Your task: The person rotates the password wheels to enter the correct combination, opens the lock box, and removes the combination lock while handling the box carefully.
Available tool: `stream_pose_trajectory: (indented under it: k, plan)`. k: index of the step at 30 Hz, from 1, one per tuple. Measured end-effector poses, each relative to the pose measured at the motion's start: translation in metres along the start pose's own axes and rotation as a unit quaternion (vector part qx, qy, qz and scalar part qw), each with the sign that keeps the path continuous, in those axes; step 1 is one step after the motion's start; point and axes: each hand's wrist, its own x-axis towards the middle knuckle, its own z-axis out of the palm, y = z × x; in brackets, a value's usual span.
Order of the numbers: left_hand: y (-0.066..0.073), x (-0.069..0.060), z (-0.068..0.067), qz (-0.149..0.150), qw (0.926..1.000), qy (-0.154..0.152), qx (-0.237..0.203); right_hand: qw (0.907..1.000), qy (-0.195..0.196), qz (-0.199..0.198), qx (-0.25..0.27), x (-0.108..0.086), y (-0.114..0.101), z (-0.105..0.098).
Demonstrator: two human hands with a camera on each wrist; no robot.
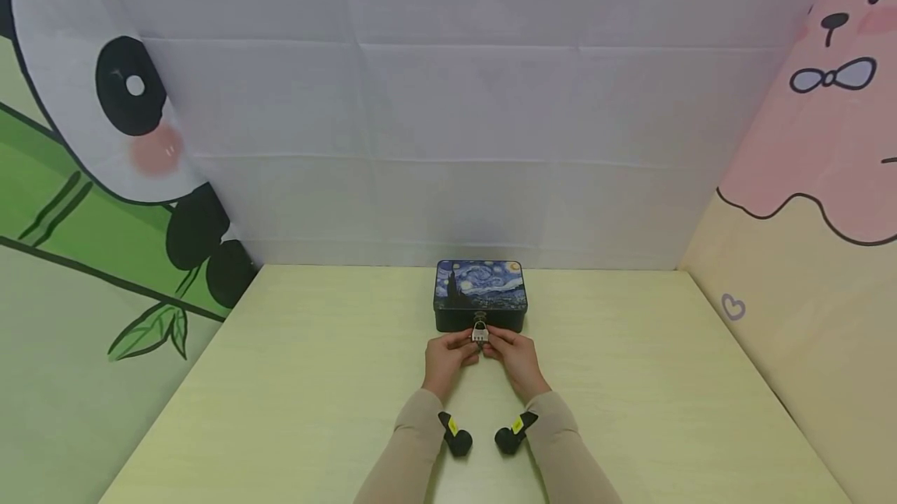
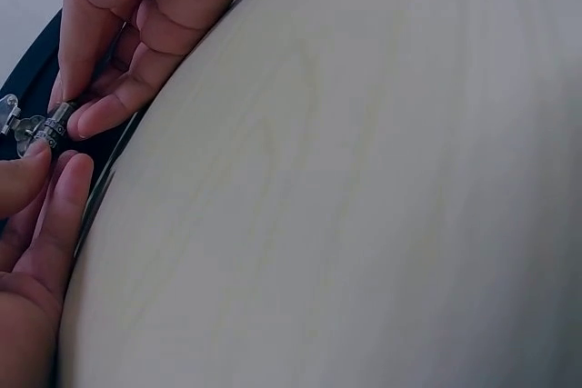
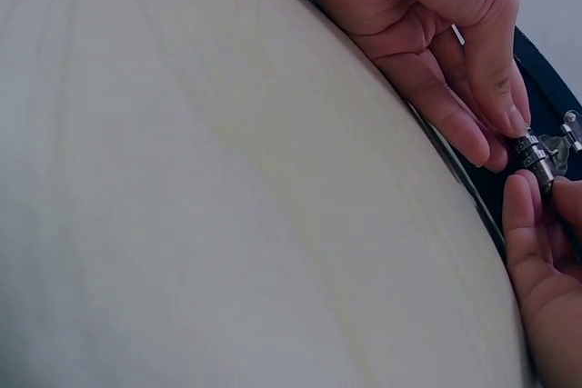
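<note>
A small silver combination padlock hangs at the front latch of a black tin box whose lid carries a blue starry-night picture. From the left side, my left hand pinches one end of the padlock. Its other end is held between the thumb and fingers of my right hand. The left wrist view shows the number dials of the padlock between both sets of fingertips; the digits are too small to read. In the right wrist view, the padlock is partly covered by fingers.
The box stands at the far edge of a pale wood-grain table, close to a white back sheet. Cartoon-printed panels rise on the left and right. Black devices with yellow labels sit on both wrists over beige sleeves.
</note>
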Motion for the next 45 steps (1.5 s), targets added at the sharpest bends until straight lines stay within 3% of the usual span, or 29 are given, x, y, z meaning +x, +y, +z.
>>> stream_pose_trajectory:
  k: [6, 12, 21, 25, 28, 34, 37, 45]
  plan:
    - [-0.014, 0.007, -0.001, 0.0, 1.0, 0.002, -0.004, 1.0, 0.0, 0.002, -0.005, 0.0, 0.0, 0.0]
    - [-0.014, 0.007, -0.002, -0.002, 1.0, -0.001, -0.004, 1.0, -0.002, 0.002, -0.005, 0.001, 0.0, 0.0]
    - [0.017, -0.008, 0.001, 0.002, 0.9999, -0.013, 0.004, 1.0, -0.001, 0.001, -0.003, 0.001, -0.002, 0.0]
    - [0.022, -0.012, 0.001, 0.002, 0.9999, -0.012, 0.002, 1.0, 0.001, 0.001, -0.001, -0.001, -0.002, 0.001]
    - [0.017, -0.01, 0.0, 0.001, 0.9999, -0.011, 0.002, 1.0, 0.003, 0.002, 0.0, -0.001, -0.002, 0.001]
    - [-0.006, 0.003, -0.001, -0.003, 1.0, -0.003, -0.004, 1.0, 0.006, 0.002, 0.005, -0.001, -0.002, 0.001]
    - [-0.009, 0.004, -0.001, -0.01, 0.9999, 0.0, -0.006, 1.0, 0.004, 0.001, 0.008, -0.001, -0.001, 0.001]
    - [0.013, -0.008, -0.001, -0.01, 0.9998, -0.015, -0.002, 1.0, -0.001, -0.006, -0.001, -0.001, 0.0, 0.0]
